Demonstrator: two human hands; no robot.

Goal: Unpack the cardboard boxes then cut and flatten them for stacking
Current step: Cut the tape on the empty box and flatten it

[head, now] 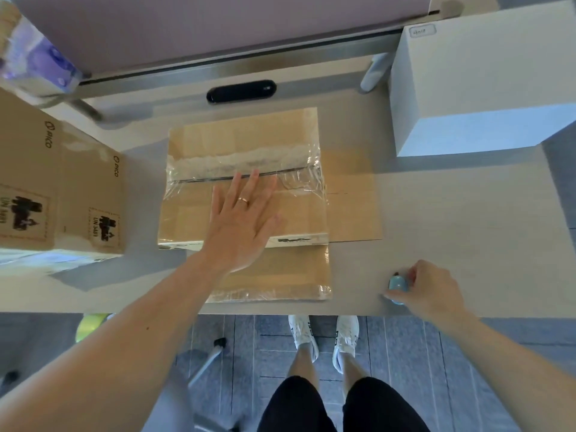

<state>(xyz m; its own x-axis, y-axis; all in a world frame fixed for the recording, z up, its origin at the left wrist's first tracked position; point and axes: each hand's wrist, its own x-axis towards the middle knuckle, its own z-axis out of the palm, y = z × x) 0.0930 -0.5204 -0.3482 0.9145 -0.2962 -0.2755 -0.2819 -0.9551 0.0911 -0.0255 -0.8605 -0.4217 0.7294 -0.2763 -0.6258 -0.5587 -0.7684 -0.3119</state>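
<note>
A brown cardboard box [249, 141] stands in the middle of the table, its top seam covered by wrinkled clear tape [299, 173]. Flattened cardboard [352, 213] lies under it and sticks out to the right and toward me. My left hand [241, 219] rests flat on the box top with its fingers straight, a ring on one finger. Near the table's front edge on the right, my right hand [433, 291] grips a small light-blue cutter [396, 285] that touches the tabletop.
A printed brown carton [62, 188] stands at the left of the table [467, 219]. A large white box [480, 79] fills the back right. A black oblong device [241, 91] lies behind the middle box. Chair legs and my feet show below the front edge.
</note>
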